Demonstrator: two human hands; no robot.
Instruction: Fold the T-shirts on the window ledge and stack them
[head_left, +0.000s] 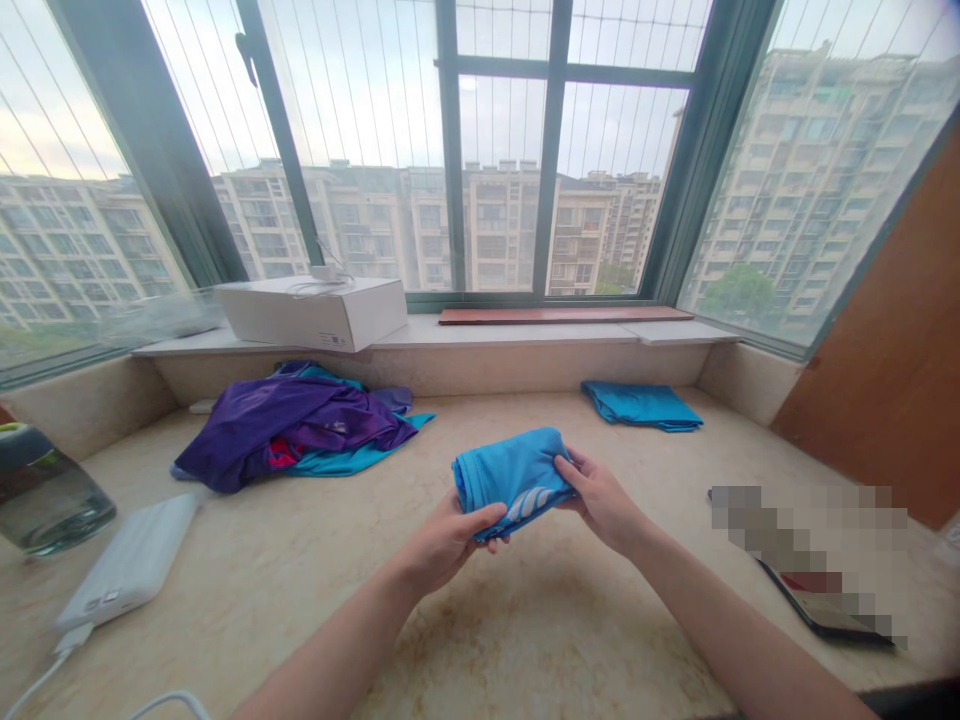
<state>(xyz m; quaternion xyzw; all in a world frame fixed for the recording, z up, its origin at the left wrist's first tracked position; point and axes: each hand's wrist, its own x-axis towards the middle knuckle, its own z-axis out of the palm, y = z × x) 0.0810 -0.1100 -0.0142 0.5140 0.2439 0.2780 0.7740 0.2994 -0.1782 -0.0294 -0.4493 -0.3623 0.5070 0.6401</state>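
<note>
A folded blue garment (510,475) with a white printed mark is held up above the stone counter, between both hands. My left hand (450,540) grips its lower left end, thumb on top and fingers underneath. At its right end, my right hand (592,495) pinches it with the thumb in front and the other fingers behind. Another folded blue cloth (641,404) lies flat at the back right. To the back left sits a loose heap of purple clothing (292,425) with teal and red parts showing.
On the left are a white power bank (131,560) with a cable plugged in and a clear bottle (49,490). A white box (315,310) rests on the sill beside a reddish board (562,315). A dark phone-like object (825,605), partly blurred, lies at right.
</note>
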